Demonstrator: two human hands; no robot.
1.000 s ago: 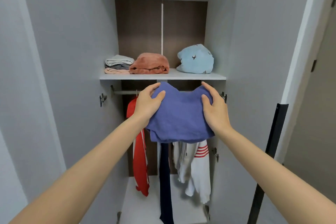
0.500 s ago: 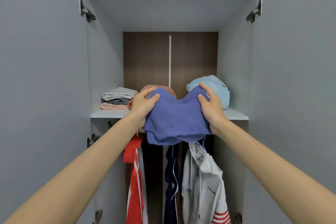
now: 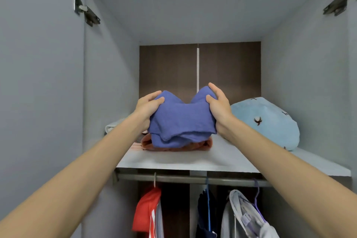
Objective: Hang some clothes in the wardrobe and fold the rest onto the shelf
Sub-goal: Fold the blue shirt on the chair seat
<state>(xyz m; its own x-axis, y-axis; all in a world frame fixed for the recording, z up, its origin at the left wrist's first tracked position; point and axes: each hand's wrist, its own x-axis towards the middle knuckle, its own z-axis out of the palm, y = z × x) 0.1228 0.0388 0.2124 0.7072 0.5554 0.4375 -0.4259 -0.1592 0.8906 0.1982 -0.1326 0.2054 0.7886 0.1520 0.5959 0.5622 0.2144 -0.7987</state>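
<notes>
A folded blue garment (image 3: 181, 120) sits on top of a folded rust-orange garment (image 3: 201, 146) on the white wardrobe shelf (image 3: 185, 159). My left hand (image 3: 147, 107) grips its left edge, thumb on top. My right hand (image 3: 219, 105) grips its right edge the same way. The cloth bulges up at both gripped corners and dips in the middle. Most of the orange garment is hidden under the blue one.
A light blue folded bundle with small dark prints (image 3: 266, 121) lies at the shelf's right. A pale folded stack (image 3: 114, 125) peeks out behind my left forearm. Below the shelf, a rail (image 3: 185, 178) carries a red garment (image 3: 147, 208), a navy one (image 3: 205, 212) and a grey-white one (image 3: 243, 216). Both doors stand open.
Both hands carried the blue garment up from below shelf level and forward into the wardrobe. It now rests on the orange garment. The view tilted upward.
</notes>
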